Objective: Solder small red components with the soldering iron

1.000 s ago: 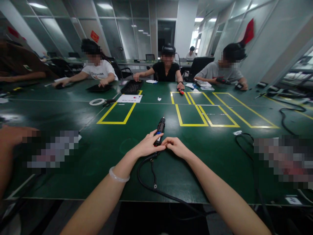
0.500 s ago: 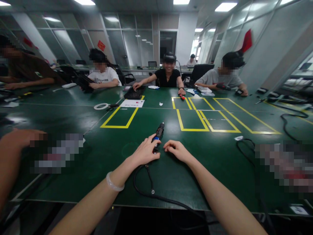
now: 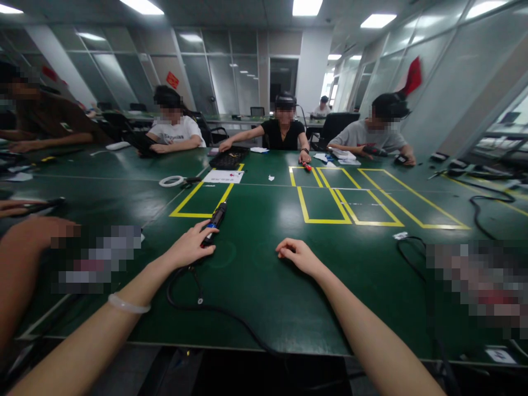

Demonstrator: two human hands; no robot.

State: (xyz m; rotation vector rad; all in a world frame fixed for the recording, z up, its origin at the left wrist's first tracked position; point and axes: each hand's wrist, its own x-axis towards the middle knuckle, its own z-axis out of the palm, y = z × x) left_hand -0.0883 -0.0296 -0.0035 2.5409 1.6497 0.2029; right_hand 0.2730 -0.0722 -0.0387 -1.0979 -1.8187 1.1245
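Note:
My left hand (image 3: 192,243) is wrapped over the rear part of an electric screwdriver (image 3: 216,217), dark with a blue band. The tool lies on the green table with its tip pointing away from me, close to a yellow taped outline. From its back end a black cable (image 3: 231,314) curls over the table and off the near edge. My right hand (image 3: 299,256) rests on the table to the right, fingers curled inward, with nothing visible in them.
Yellow tape outlines (image 3: 325,221) mark the green table (image 3: 264,297). A white sheet (image 3: 224,176), a black tray (image 3: 229,158) and a white cable coil (image 3: 171,181) lie beyond my left hand. Co-workers sit opposite, one touching a red tool (image 3: 306,166). Another person's arm is at the left.
My left hand has moved left with the electric screwdriver, drawing its cable along. My right hand has stayed in nearly the same place. The co-worker opposite has shifted a hand at the black tray.

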